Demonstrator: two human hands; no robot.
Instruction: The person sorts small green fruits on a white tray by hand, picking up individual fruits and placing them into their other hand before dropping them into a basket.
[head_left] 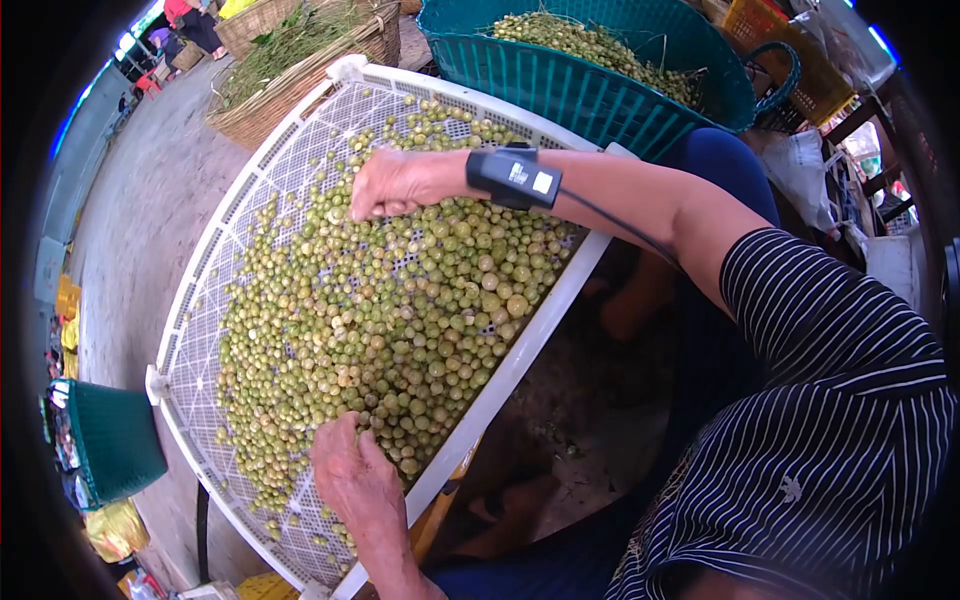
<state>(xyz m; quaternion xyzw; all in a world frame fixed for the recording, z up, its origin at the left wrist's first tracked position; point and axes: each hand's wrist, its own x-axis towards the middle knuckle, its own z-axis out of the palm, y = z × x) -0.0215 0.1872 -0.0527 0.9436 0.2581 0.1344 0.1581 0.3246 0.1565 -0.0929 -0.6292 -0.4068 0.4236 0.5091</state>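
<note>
A white mesh tray [190, 290] lies across the middle, covered with small round green and yellowish fruits [400, 290]. My right hand [385, 184] is over the upper part of the fruits, its fingers curled together; what they hold, if anything, is hidden. A black device is strapped on that wrist. My left hand [350, 465] rests at the lower edge of the fruits, near the tray's near rim, with thumb and fingers apart and the fingertips close to the fruits.
Behind the tray stands a large teal basket [560, 90] with more fruits. Wicker baskets [250, 115] with green stems are at the upper left. A green basket [115, 440] stands on the left floor. Other people [190, 20] are far off at the top left.
</note>
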